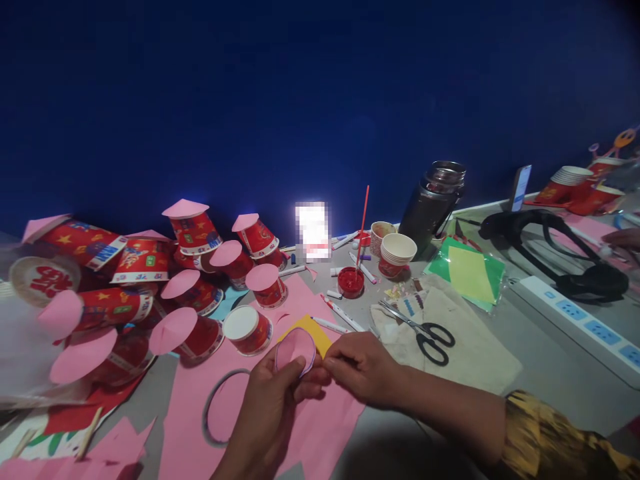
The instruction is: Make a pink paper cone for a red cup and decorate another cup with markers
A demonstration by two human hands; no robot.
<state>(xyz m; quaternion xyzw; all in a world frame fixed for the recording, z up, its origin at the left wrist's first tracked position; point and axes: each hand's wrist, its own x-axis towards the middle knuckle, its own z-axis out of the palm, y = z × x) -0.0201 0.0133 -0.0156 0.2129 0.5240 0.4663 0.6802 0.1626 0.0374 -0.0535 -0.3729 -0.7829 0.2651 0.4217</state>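
My left hand [280,393] is closed on a pink paper circle [295,350] with a dark outline, its thumb pressed on the circle's lower edge. A yellow paper [316,331] shows just behind the circle. At the yellow paper's lower right corner, my right hand [363,363] is closed, its fingertips pinched; what they hold, if anything, is hidden. Both hands are above a large pink paper sheet [190,427]. A ring of tape [206,413] lies on that sheet, left of my left hand. Near my fingers stands a red cup with a white top [247,330].
Red cups with pink paper cones [193,230] crowd the left. Scissors [415,327], markers [343,312], a red paint dish [351,283] and stacked cups [397,250] lie ahead. A dark flask [430,210], black headset [560,247] and power strip [580,320] are rightward; another person's hand [623,239] shows.
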